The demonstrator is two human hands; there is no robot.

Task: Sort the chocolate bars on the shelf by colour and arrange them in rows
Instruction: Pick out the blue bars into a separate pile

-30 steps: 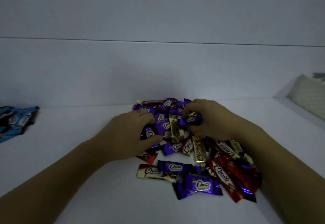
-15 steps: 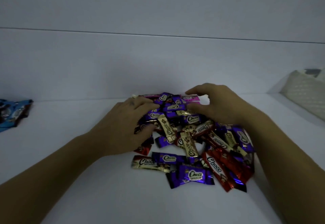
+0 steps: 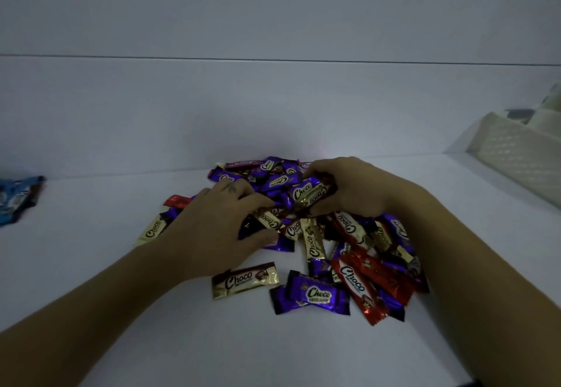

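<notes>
The shelf (image 3: 91,265) you are working at is white, smooth and matt, with a plain white back wall (image 3: 273,113). One loose pile of chocolate bars (image 3: 318,234) is lying mid-shelf, just in front of that wall. All are small, flat, oblong foil packets with crimped ends and glossy, creased skins, printed "Choco".

Count, visible faces only: gold, at least six; red, at least four; purple, the most, overlapping too much for an exact count. One gold packet (image 3: 245,280) and one purple packet (image 3: 312,295) are lying flat at the pile's near edge, just beside each other. One red packet (image 3: 355,285) is lying slantwise to their right.

Your left grip (image 3: 212,228) is resting palm-down on the pile's left side, fingers bent, thumb out; you cannot tell whether it is pinching anything. Your right grip (image 3: 355,192) is curling round a gold bar (image 3: 309,194) at the pile's top, fingers above, thumb beneath.

Aside: a few blue wrappers (image 3: 18,201) are lying at the shelf's left edge, well apart from the pile. One pale basket (image 3: 516,162) with a dimpled lattice wall is standing at the right.
</notes>
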